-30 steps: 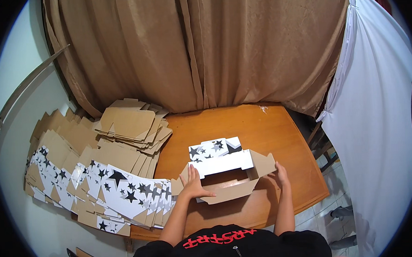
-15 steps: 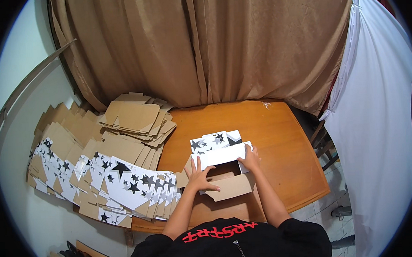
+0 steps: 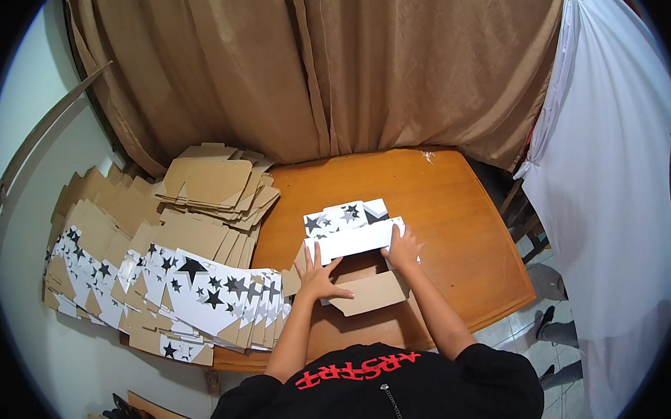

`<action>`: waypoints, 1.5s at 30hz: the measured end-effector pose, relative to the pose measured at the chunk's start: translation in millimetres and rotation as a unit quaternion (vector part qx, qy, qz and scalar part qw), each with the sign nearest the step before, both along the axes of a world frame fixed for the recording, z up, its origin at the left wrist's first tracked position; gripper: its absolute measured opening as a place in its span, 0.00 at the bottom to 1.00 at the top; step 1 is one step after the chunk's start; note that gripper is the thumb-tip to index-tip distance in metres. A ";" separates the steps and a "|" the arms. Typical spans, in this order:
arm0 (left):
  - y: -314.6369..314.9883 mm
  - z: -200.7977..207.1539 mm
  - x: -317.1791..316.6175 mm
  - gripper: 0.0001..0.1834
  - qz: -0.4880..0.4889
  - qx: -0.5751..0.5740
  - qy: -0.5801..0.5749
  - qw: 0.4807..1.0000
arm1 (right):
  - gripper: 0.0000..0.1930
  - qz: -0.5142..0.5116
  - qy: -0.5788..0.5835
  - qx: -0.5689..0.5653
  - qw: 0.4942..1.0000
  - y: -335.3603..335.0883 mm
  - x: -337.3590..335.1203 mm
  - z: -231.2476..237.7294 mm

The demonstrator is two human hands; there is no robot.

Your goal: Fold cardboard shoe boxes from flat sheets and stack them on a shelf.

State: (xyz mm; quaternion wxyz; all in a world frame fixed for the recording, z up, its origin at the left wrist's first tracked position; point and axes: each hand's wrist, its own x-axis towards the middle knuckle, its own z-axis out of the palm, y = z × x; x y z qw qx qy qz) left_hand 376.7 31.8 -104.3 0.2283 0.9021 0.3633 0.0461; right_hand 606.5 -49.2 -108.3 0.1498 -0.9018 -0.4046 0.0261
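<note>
A partly folded cardboard box (image 3: 355, 240), white with black and grey stars outside and plain brown inside, stands in front of me with its opening toward me. My left hand (image 3: 318, 279) grips its left side, fingers spread, the thumb reaching over the brown front flap (image 3: 372, 292). On the right, my right hand (image 3: 402, 249) grasps the end of the white panel, with fingers around the corner. A starred flap (image 3: 342, 217) sticks out at the far side of the box. The hands partly cover both side walls.
Stacks of flat starred cartons (image 3: 212, 297) and brown cartons (image 3: 203, 181) cover the left of the wooden table (image 3: 464, 241). A brown curtain (image 3: 217, 80) hangs behind, a white cloth (image 3: 604, 198) at the right. Another person's legs (image 3: 562, 334) show on the floor at right.
My right hand has shifted inward and lower along the white panel's right end. The left thumb has moved down onto the front flap. The whole view has shifted slightly.
</note>
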 end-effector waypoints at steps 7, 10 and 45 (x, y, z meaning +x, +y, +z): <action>13.5 1.9 -16.1 0.51 0.024 -0.031 -0.104 0.994 | 0.51 -0.010 -0.006 -0.045 0.999 2.0 -6.6 23.1; 28.0 -6.2 -30.8 0.35 0.118 0.002 -0.193 0.974 | 0.52 -0.028 0.028 -0.027 0.999 3.5 -7.3 19.2; -23.5 -7.0 19.5 0.31 -0.030 0.082 -0.052 0.995 | 0.45 -0.058 -0.036 0.008 0.998 -3.1 -13.8 1.5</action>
